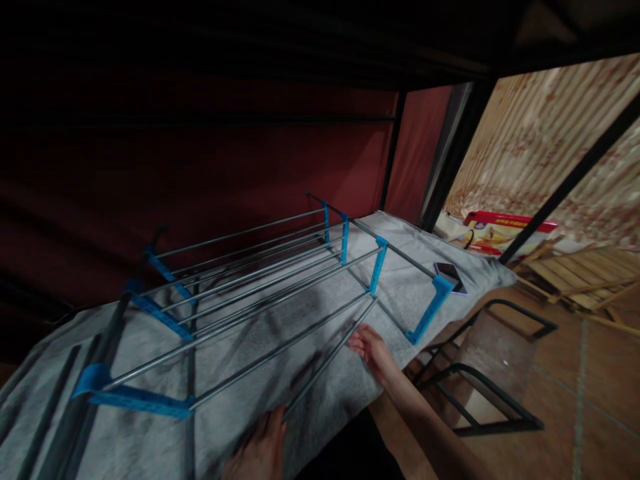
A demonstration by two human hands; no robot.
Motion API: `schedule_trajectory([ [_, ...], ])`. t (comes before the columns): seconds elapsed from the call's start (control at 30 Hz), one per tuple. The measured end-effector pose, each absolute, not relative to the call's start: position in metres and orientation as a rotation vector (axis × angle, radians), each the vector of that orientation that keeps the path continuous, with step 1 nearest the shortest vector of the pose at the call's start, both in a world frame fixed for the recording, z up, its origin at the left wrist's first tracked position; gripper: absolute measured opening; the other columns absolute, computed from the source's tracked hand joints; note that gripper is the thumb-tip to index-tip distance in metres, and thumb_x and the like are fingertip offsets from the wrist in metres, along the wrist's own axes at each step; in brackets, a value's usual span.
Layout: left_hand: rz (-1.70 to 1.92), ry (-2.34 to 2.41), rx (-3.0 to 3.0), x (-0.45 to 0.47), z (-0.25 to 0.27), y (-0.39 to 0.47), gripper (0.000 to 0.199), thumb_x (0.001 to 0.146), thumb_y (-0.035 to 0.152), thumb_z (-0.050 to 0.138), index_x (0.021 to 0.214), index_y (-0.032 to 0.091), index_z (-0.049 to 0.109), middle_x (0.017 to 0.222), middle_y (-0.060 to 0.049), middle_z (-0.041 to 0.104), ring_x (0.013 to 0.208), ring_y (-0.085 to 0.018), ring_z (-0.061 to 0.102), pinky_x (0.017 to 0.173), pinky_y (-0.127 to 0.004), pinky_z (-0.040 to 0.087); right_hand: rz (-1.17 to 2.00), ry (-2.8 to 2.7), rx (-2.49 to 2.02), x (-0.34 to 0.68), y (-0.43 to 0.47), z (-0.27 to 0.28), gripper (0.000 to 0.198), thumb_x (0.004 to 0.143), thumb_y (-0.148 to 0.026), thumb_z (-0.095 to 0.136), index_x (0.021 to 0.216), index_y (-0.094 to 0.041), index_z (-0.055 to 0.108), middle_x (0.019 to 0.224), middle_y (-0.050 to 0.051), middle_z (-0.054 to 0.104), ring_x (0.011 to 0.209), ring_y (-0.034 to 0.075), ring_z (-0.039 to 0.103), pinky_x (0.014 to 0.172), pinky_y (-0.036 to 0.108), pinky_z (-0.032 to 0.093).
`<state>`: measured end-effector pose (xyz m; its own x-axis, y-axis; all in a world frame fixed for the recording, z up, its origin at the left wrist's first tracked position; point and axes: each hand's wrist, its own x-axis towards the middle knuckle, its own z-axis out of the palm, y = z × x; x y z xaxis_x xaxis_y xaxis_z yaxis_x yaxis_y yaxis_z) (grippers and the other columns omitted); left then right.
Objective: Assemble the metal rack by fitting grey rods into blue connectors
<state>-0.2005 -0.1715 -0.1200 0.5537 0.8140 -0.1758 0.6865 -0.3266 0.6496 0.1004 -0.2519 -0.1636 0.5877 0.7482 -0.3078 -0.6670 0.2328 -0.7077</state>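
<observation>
A loose grey metal rod [325, 365] slants over the bed, its near end in my left hand [260, 447], whose fingers are closed around it. My right hand [373, 353] is beside the rod's far half, fingers stretched out and partly apart; whether they touch the rod I cannot tell. Beyond both hands lies a rack frame of metal rods [250, 270] joined by blue plastic brackets. The nearest right bracket [431, 310] has no cross rod in it. At the left, another blue bracket [135, 399] carries rod ends.
The rack rests on a grey blanket [400, 233] under a dark bunk frame [463, 160]. More loose rods [53, 407] lie at the left. A phone [451, 277] is near the right edge. A metal-framed chair [493, 353], slatted wooden piece [585, 277] and red-yellow box [510, 233] stand to the right.
</observation>
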Motion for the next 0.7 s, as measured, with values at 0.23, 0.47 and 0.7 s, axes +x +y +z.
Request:
schedule_trajectory([
  [0.23,0.144,1.192,2.352,-0.157,-0.102,-0.167,0.049,0.093,0.038,0.05,0.138,0.027,0.067,0.116,-0.016,0.077,0.093,-0.037,0.076,0.076,-0.047,0.06,0.948,-0.098,-0.895,0.122,-0.221,-0.15,0.03,0.073,-0.037,0.088,0.082,-0.019,0.066,0.069,-0.004,0.064,0.06,0.01,0.059,0.063,0.023,0.053],
  [0.47,-0.003,1.216,2.807,-0.137,-0.072,-0.155,0.055,0.098,0.005,0.031,0.141,0.018,0.063,0.133,-0.01,0.072,0.107,-0.022,0.074,0.094,-0.035,0.059,0.983,-0.123,-0.897,0.132,-0.199,-0.143,0.037,0.066,-0.037,0.092,0.082,-0.019,0.064,0.07,-0.003,0.067,0.062,0.012,0.063,0.067,0.027,0.056],
  [0.7,0.052,1.229,2.851,-0.131,-0.076,-0.131,0.05,0.099,0.006,0.037,0.139,0.018,0.065,0.131,-0.009,0.072,0.102,-0.023,0.075,0.092,-0.035,0.06,0.973,-0.158,-0.924,0.137,-0.19,-0.14,0.035,0.067,-0.035,0.089,0.084,-0.02,0.062,0.074,-0.003,0.067,0.065,0.012,0.064,0.068,0.026,0.055],
])
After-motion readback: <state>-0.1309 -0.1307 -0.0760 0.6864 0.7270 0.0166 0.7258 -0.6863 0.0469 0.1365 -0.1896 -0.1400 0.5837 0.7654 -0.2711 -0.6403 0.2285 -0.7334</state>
